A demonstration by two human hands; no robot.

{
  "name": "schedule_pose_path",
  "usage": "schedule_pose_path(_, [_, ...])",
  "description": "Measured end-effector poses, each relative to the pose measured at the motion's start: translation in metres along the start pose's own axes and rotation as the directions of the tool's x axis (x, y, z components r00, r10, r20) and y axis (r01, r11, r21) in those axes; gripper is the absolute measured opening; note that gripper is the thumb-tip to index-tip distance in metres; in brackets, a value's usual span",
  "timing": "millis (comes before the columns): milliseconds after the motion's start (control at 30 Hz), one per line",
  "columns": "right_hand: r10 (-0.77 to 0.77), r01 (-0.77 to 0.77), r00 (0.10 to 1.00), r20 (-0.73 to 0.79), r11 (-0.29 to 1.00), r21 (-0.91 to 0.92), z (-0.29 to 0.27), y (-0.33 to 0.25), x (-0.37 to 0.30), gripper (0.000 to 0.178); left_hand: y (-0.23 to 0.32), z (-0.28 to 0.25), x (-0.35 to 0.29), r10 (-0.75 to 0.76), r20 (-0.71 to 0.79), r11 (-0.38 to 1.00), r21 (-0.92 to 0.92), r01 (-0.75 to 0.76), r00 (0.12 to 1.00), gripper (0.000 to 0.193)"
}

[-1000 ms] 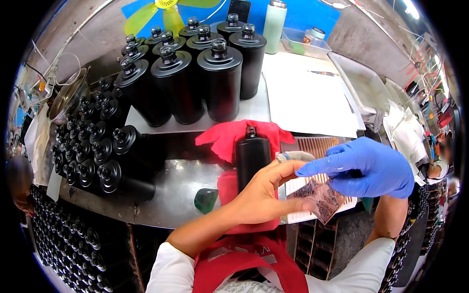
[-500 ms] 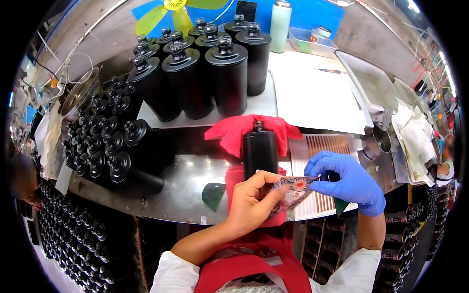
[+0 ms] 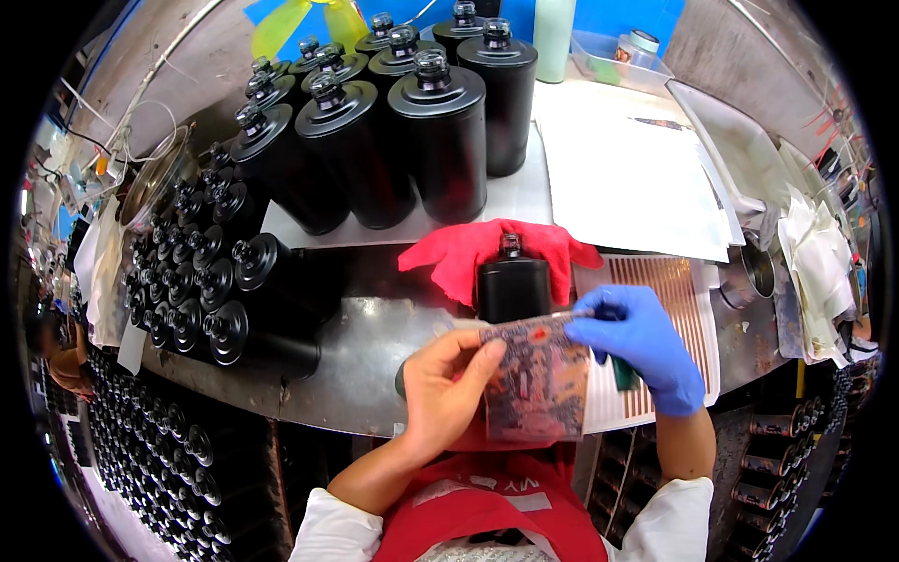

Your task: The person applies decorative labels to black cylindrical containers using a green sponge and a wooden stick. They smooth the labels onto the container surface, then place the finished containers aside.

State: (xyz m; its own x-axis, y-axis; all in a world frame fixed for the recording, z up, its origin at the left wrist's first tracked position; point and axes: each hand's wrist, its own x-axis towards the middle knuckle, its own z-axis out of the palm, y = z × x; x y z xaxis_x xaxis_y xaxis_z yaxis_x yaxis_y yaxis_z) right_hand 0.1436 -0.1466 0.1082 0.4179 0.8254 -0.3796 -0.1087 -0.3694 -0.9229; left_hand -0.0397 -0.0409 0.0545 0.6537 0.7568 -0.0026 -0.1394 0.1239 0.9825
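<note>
A thin, limp printed label with a dark ornate pattern and a red spot hangs between my hands. My bare left hand pinches its upper left corner between thumb and fingers. My right hand, in a blue glove, grips the upper right corner. Below the right hand shows a dark green flat piece; whether the hand holds it I cannot tell. Just beyond the label a black bottle lies on a red cloth, its neck pointing away from me. The label hides the bottle's near part.
Large black bottles stand at the back, smaller ones at the left. White paper sheets lie back right, above a white board with brown stripes. A metal cup stands farther right. Racks of bottles fill the space below the table edge.
The label, earlier tilted and bunched, now hangs spread out with its pattern facing me. My left hand has moved slightly left and down. The view has shifted a little.
</note>
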Motion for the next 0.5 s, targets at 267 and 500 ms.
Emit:
schedule_pose_path(267, [0.066,-0.055,0.996,-0.063,0.986,0.158,0.003,0.030,0.047,0.018,-0.028,-0.011,0.040,-0.029,-0.093,0.991,-0.132,0.017,0.995,0.014])
schedule_pose_path(500, [0.084,-0.061,0.991,-0.108,0.978,0.202,0.004,0.034,0.056,0.016,-0.025,-0.005,0.048,-0.052,-0.154,0.996,-0.072,0.042,0.987,0.013])
